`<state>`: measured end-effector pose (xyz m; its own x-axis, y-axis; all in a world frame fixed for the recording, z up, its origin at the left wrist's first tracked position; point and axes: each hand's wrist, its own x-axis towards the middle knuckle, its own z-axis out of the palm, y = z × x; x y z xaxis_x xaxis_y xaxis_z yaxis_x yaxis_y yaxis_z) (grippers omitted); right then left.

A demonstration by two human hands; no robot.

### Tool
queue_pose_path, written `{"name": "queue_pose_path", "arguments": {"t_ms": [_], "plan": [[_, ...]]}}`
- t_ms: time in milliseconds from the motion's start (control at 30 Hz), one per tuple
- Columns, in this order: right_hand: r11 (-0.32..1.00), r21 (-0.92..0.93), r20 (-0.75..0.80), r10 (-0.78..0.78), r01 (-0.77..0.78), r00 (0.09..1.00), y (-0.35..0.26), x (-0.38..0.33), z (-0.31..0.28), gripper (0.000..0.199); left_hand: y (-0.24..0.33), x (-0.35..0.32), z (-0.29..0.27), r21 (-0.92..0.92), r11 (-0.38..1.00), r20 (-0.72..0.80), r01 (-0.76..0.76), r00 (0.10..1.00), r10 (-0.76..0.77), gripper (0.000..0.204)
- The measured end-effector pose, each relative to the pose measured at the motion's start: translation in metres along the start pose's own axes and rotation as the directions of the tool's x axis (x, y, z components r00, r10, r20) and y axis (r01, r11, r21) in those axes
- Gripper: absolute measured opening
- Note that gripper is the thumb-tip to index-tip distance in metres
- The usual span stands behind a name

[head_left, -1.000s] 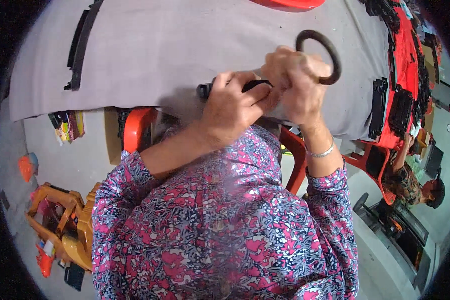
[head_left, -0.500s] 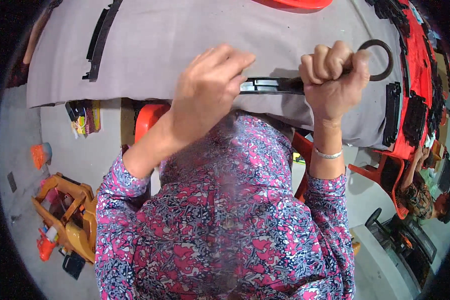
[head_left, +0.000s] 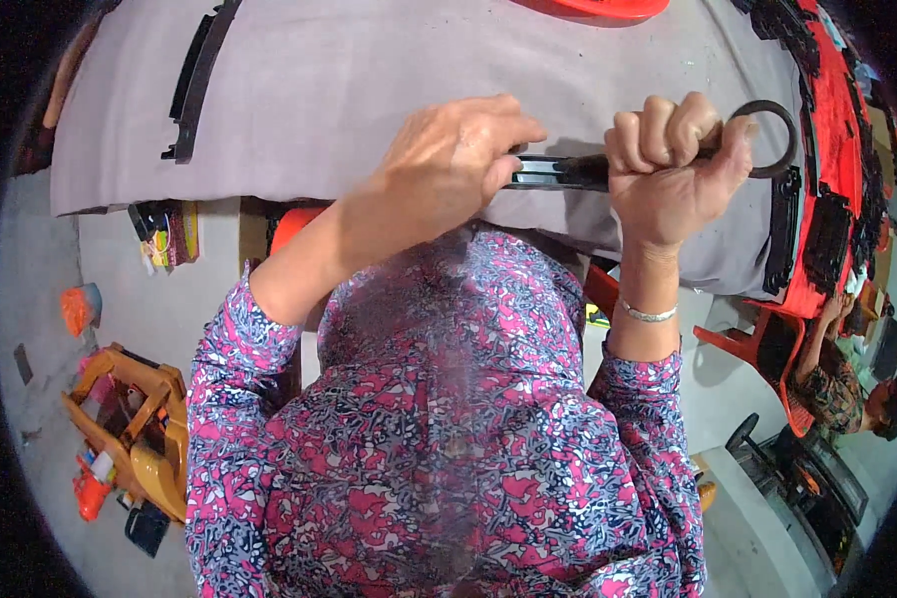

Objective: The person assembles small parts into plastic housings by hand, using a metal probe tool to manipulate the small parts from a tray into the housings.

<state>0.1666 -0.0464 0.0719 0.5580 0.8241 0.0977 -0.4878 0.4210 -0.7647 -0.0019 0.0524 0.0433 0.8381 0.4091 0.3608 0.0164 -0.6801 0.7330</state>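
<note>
My right hand is wrapped in a fist round a dark tool whose ring-shaped end sticks out past the thumb. From the other side of that fist runs a narrow black strip with a shiny pale inner face, lying level near the table's front edge. Whether the strip and the tool are joined is hidden in the fist. My left hand is closed at the strip's left end, fingers bent and thumb beside it; what lies between its fingertips does not show.
Grey cloth covers the table. Black slotted strips lie at far left and right. A red basin stands at the back. Red chairs are near the table; a person sits at the right.
My left hand has shifted right and now meets the strip's left end, covering part of it. My right hand has moved slightly right, its ring-ended tool with it, now a little lower.
</note>
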Motion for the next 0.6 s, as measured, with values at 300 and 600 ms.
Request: {"name": "queue_pose_path", "arguments": {"t_ms": [300,600], "plan": [[0.999,-0.035,0.014,-0.005,0.006,1.000,-0.007,-0.005,-0.025,0.059,-0.002,0.011,0.004,0.057,0.998,0.152,-0.002,0.988,-0.007,0.014],[0.999,0.040,0.005,0.012,-0.012,1.000,-0.001,-0.005,-0.036,0.059,0.000,0.018,0.021,0.109,0.992,0.116,-0.069,0.992,0.056,0.017]]}}
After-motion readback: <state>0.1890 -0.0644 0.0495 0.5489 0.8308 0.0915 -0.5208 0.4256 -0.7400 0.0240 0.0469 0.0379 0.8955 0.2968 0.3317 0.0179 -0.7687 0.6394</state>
